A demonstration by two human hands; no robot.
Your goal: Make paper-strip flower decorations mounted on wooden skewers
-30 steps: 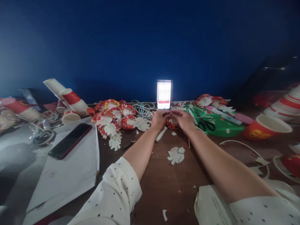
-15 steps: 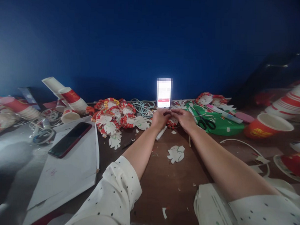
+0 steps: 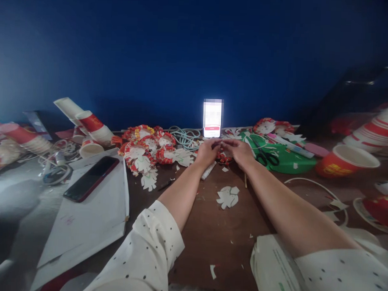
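My left hand (image 3: 207,152) and my right hand (image 3: 240,152) meet at the far side of the brown table, in front of a lit phone (image 3: 212,120). Both have fingers pinched together, almost tip to tip; whatever lies between them is too small to make out. Below the fingertips part of a red-and-white craft piece (image 3: 224,157) shows. A white marker-like stick (image 3: 209,170) lies beside my left wrist. Nearer to me, between the forearms, rests a white paper cut-out (image 3: 228,197).
Red-and-white paper crafts (image 3: 146,148) are heaped left of my hands. Black scissors (image 3: 266,157) lie on green sheet material (image 3: 292,159) at the right, near a red paper cup (image 3: 348,161). A dark phone (image 3: 91,179) rests on a white box (image 3: 83,230); stacked cups (image 3: 94,127) lean behind.
The fingers of both hands shift slightly, still pinched together at the same spot. The whole view moves up a little; the things on the table stay in place.
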